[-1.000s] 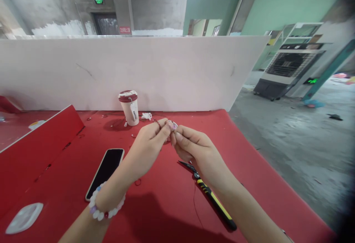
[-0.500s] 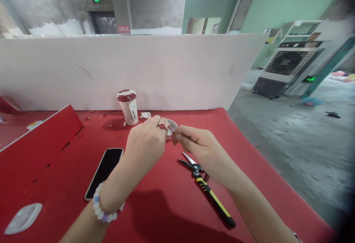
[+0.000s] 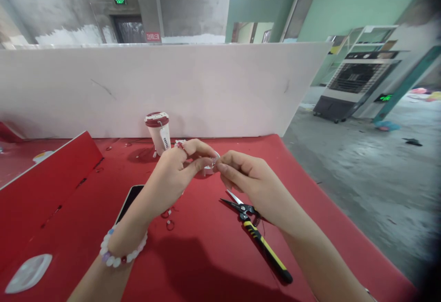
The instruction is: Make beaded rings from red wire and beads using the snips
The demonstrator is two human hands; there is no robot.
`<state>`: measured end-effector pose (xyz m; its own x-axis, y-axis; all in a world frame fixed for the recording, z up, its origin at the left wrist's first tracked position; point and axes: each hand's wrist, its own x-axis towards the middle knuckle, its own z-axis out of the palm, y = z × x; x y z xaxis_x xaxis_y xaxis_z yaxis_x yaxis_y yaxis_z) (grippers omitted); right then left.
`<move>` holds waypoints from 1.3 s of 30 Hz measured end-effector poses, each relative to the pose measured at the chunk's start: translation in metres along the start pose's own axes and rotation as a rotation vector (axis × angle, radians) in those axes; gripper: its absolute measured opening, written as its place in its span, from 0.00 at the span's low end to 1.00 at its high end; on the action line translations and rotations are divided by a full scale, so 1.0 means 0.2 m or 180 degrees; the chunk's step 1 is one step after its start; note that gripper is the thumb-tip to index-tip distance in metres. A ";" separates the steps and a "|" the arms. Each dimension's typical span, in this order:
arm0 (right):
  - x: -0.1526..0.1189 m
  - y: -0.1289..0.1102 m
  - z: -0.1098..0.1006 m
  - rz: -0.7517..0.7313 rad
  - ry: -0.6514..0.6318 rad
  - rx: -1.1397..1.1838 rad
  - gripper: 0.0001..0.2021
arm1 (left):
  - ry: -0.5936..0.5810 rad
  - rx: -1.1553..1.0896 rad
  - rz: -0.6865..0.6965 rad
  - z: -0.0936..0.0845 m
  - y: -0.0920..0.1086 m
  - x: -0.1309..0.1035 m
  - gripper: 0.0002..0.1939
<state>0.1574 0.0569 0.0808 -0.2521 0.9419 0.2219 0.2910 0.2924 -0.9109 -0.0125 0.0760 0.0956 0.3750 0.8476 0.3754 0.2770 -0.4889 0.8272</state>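
Over the red table, my two hands meet at the fingertips. My left hand, wearing a red ring and a pale bead bracelet, pinches with thumb and forefinger. My right hand also pinches at the same spot. Between them is a small beaded cord, mostly covered by the fingers. Just behind the fingertips stands a small pale pot, partly hidden. Below my right hand lie shears with black-and-yellow handles, blades apart.
Small cord loops lie right of my left wrist. A phone is partly under my left forearm. Behind stands a lidded coffee cup near a white partition. A red divider and a white plastic piece are left.
My left hand has turned and shifted a little left, so its thumb and forefinger now show. Its forearm covers more of the phone, and cord loops have come into sight. My right hand stays nearly in place.
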 end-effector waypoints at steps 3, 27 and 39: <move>0.00 0.00 0.01 0.0004 -0.0049 0.0089 0.13 | 0.0167 -0.0215 -0.0137 0.01 0.01 0.00 0.04; 0.08 0.12 -0.04 -0.0077 -0.0375 0.0048 0.06 | 0.0795 -0.1999 -0.0549 -0.07 -0.09 0.04 0.06; 0.12 0.13 -0.04 0.0449 -0.0124 0.1217 0.22 | 0.0534 -0.2446 -0.0792 -0.07 -0.09 0.05 0.05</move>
<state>0.1671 0.0878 0.0647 -0.2712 0.9593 0.0789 -0.0371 0.0715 -0.9968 -0.0268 0.0960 0.0911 0.2287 0.9618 0.1505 -0.3709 -0.0568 0.9269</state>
